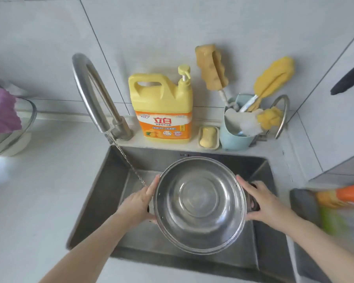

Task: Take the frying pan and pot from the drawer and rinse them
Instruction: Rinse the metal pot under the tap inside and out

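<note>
A round stainless-steel pot (199,203) hangs over the steel sink (102,193), its mouth facing me. My left hand (140,203) grips its left side and my right hand (263,203) grips its right side, over a dark handle. A thin stream of water (131,167) runs from the curved steel faucet (94,94) and falls just left of the pot, near my left fingers. No frying pan is in view.
Behind the sink stand a yellow detergent jug (164,107), a soap dish (208,137) and a blue holder with sponge brushes (236,127). A glass bowl with a purple cloth (6,123) sits at the left. Orange and green items (339,199) are blurred at the right.
</note>
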`<state>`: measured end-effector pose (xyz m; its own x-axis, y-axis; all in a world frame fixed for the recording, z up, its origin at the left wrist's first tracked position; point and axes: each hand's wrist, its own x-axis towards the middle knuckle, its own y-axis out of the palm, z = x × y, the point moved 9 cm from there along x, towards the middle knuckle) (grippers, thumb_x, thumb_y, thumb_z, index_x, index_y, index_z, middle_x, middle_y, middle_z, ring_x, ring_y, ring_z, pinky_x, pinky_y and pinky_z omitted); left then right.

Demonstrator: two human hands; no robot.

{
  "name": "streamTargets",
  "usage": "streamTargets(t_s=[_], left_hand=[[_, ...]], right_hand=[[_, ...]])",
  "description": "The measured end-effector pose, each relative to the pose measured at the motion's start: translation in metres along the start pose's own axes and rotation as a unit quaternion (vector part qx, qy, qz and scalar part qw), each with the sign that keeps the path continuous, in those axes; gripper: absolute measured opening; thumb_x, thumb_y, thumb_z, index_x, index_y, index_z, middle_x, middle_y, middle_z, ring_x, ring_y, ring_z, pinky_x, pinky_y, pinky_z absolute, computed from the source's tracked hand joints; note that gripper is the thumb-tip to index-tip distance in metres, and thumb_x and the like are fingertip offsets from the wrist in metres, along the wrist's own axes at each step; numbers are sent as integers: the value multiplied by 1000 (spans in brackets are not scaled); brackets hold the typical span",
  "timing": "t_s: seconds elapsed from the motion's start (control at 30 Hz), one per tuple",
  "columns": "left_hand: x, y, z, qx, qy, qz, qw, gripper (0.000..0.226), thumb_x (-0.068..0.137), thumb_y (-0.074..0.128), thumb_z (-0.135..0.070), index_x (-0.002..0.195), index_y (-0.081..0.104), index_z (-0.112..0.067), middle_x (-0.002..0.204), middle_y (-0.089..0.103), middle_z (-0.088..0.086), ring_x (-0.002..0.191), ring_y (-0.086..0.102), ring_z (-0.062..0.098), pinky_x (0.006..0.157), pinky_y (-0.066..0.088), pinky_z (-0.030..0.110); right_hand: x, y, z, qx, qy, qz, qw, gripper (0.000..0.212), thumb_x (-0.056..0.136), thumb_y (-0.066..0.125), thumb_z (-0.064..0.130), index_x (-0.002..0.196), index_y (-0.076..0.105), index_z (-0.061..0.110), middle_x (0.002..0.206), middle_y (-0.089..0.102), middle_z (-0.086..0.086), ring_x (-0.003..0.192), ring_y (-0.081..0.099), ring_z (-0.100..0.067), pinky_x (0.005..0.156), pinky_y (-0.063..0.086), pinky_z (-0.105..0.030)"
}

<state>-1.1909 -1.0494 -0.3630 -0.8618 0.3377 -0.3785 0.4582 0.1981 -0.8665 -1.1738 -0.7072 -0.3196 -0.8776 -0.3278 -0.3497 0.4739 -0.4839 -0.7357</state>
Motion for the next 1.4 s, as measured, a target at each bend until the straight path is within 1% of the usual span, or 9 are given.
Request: streamTargets(t_s=[0.2, 0.4, 0.7, 0.83, 0.93, 1.03, 1.17, 1.27, 1.4], left_hand=[[37, 68, 30, -31, -43, 142, 988, 143, 68, 88, -34, 139, -35, -53, 143, 48, 3, 119, 58, 22, 95, 49, 38], [53, 108, 52, -60, -60, 187, 979, 142, 69, 88, -29, 135, -33, -62, 141, 46, -3, 107, 63, 13, 93, 52, 40], [65, 115, 51, -18, -84, 233, 969, 132, 72, 85, -33, 150, -21, -46, 139, 44, 1, 109, 59, 18, 91, 51, 36], [42, 79, 75, 8, -190, 120, 974, 80, 89, 66, -42, 155, 24, -25, 138, 47, 2, 118, 55, 22, 95, 48, 35], [3, -4, 110, -137, -276, -152, 939, 37, 96, 60, -29, 129, 63, -14, 119, 66, 2, 110, 61, 21, 94, 44, 31], [-18, -94, 116, -203, -257, -359, 874, 32, 100, 52, -23, 126, 61, -7, 118, 63, -1, 107, 60, 24, 89, 42, 33], [14, -145, 117, -309, -256, -394, 827, 43, 104, 40, -35, 131, 49, -3, 130, 58, 6, 118, 54, 27, 96, 40, 32], [34, -148, 113, -367, -259, -402, 798, 34, 102, 35, -32, 87, 49, -5, 69, 42, 3, 67, 42, 24, 66, 35, 33], [47, -148, 108, -442, -264, -423, 746, 31, 101, 36, -24, 71, 41, -20, 68, 31, -1, 64, 31, 14, 58, 26, 29]], right_hand=[[38, 75, -54, 72, 71, 83, 991, 115, 71, 83, 26, 143, 2, 63, 106, 27, 28, 79, 55, -10, 83, 46, -18], [60, 119, -85, 68, 106, 122, 985, 114, 74, 81, 25, 146, 0, 59, 110, 28, 12, 76, 40, 6, 88, 43, -23], [72, 142, -118, 86, 112, 122, 982, 115, 72, 83, 29, 141, -3, 63, 122, 38, 5, 99, 50, -5, 91, 40, -21], [71, 144, -124, 112, 105, 113, 982, 116, 68, 84, 27, 133, -1, 71, 128, 42, 7, 117, 45, -5, 95, 35, -16], [71, 142, -122, 124, 103, 108, 981, 117, 59, 82, 34, 121, -3, 85, 126, 44, 8, 107, 50, -3, 91, 38, -15], [71, 143, -123, 121, 107, 98, 982, 117, 55, 81, 37, 116, -5, 88, 129, 45, 3, 115, 49, -9, 99, 39, -22], [68, 145, -119, 117, 112, 109, 981, 120, 59, 87, 30, 127, -2, 75, 148, 33, -3, 138, 33, -16, 112, 25, -24], [66, 149, -125, 146, 125, 103, 976, 122, 63, 89, 20, 150, 6, 38, 160, 20, 0, 146, 20, -13, 114, 18, -23], [68, 151, -127, 119, 137, 95, 979, 123, 65, 87, 23, 155, 4, 30, 154, 25, -2, 140, 27, -15, 111, 23, -24]])
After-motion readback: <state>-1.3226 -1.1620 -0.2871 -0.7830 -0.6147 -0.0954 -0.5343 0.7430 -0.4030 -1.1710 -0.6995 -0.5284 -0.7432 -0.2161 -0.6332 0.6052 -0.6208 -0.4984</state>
